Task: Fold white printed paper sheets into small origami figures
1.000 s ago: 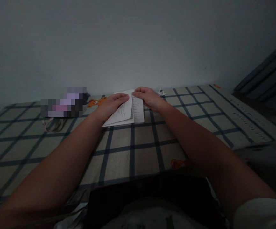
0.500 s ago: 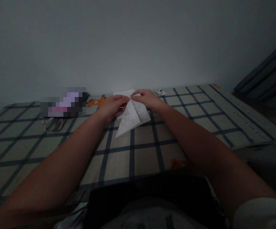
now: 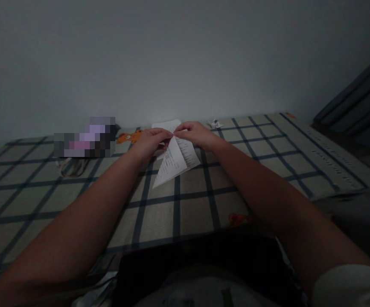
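A folded white printed paper (image 3: 174, 160) hangs from both hands just above the checked bedsheet (image 3: 178, 204). My left hand (image 3: 149, 143) pinches its top edge from the left, fingers closed. From the right, my right hand (image 3: 195, 132) pinches the same top corner, fingertips meeting those of the left. The paper's lower point slants down toward the left. Another white sheet (image 3: 165, 125) lies flat behind the hands.
A small white folded paper figure (image 3: 215, 123) sits near the wall right of the hands. A blurred pink-and-purple object (image 3: 85, 137) and a looped cord (image 3: 70, 167) lie at the left. Dark bedding (image 3: 357, 106) rises at the right. The room is dim.
The paper was pressed flat on the sheet under both hands; it has since been lifted by its top edge and hangs folded, its lower tip swinging slightly left.
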A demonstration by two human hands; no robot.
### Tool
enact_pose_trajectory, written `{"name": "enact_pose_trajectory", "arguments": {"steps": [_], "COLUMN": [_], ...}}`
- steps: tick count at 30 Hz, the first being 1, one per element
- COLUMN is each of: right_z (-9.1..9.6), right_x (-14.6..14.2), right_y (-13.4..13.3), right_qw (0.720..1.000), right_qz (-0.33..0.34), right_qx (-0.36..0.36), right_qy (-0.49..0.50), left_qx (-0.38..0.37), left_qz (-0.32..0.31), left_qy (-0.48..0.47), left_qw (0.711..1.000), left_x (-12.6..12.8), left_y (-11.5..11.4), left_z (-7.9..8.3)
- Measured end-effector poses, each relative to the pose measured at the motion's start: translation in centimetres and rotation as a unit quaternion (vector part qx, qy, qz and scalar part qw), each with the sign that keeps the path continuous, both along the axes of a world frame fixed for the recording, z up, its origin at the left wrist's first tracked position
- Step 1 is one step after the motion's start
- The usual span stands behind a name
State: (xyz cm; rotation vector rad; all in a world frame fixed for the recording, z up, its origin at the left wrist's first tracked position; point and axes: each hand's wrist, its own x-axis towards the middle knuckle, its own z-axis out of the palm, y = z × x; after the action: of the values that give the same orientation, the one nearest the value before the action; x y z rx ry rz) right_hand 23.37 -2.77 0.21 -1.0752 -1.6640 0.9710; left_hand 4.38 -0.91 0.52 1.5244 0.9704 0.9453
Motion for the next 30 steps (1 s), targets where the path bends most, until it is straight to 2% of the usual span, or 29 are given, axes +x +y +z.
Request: {"name": "enact_pose_trajectory", "arguments": {"steps": [7,10,12,16,18,23,27,30], "right_z": [0.21,0.42,0.39,0.08,0.01,0.09,-0.04,-0.05], "right_x": [-0.17,-0.34,-0.35,-0.21,-0.17,-0.24,-0.18,-0.06], "right_y": [-0.01,-0.21,-0.21,-0.02,0.01,-0.15,-0.14,-0.12], "right_qw": [0.99,0.987,0.992,0.999,0.995,0.992,0.988,0.994], "right_qz": [-0.025,-0.04,-0.043,-0.003,0.009,0.0,0.027,0.021], "right_qx": [0.104,0.125,0.1,-0.029,-0.061,-0.073,-0.095,-0.065], "right_qy": [-0.092,-0.09,-0.059,0.044,0.078,0.106,0.119,0.081], "left_qx": [-0.016,-0.028,-0.026,-0.013,-0.023,-0.038,-0.038,-0.034], "left_qz": [-0.01,-0.017,-0.015,0.016,0.019,0.016,-0.001,-0.001], "left_qy": [-0.035,-0.047,-0.045,-0.024,-0.012,-0.002,-0.01,-0.016], "left_qw": [0.999,0.998,0.999,0.999,0.999,0.999,0.999,0.999], "left_x": [0.09,0.13,0.16,0.2,0.16,-0.03,-0.08,-0.05], "left_y": [0.31,0.34,0.25,-0.1,-0.18,0.12,0.29,0.22], "left_z": [-0.31,-0.36,-0.26,0.13,0.23,-0.07,-0.2,-0.12]}}
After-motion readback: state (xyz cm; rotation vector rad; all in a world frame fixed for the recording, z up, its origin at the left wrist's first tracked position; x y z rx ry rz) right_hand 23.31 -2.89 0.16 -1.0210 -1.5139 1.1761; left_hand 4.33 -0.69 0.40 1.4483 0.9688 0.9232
